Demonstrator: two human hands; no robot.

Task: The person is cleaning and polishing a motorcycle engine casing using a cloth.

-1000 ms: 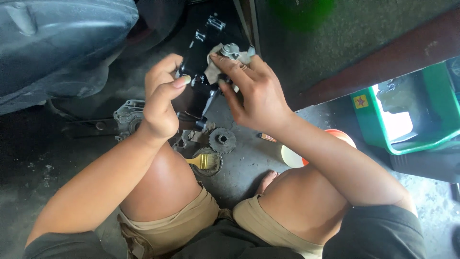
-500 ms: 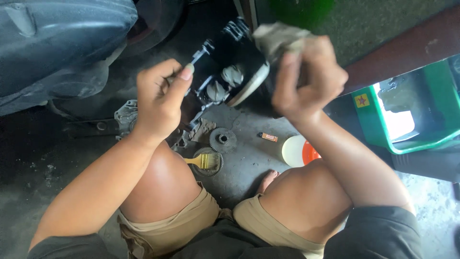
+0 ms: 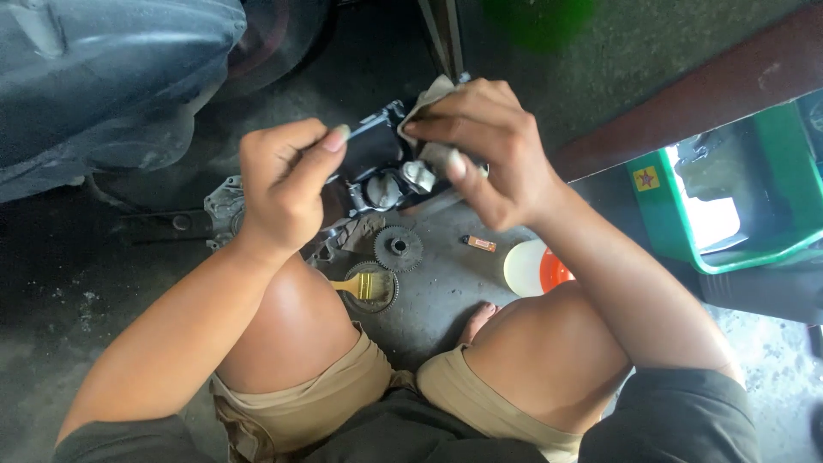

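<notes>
Seen from above, over bent knees: a black metal machine part with silvery fittings (image 3: 377, 167), held up above the grey concrete floor (image 3: 446, 283), gripped at its left end by the left hand (image 3: 287, 193), fingers curled shut around it. Right hand (image 3: 480, 150) closed on a crumpled grey cloth (image 3: 429, 163), pressed against the part's right side. Below on the floor, a toothed metal gear (image 3: 398, 249), a yellow-bristled brush (image 3: 360, 285) and a white and orange round lid (image 3: 536, 267); at right, a green plastic bin (image 3: 771, 180) bearing a small yellow square label with a red star (image 3: 648, 178), contents unclear.
</notes>
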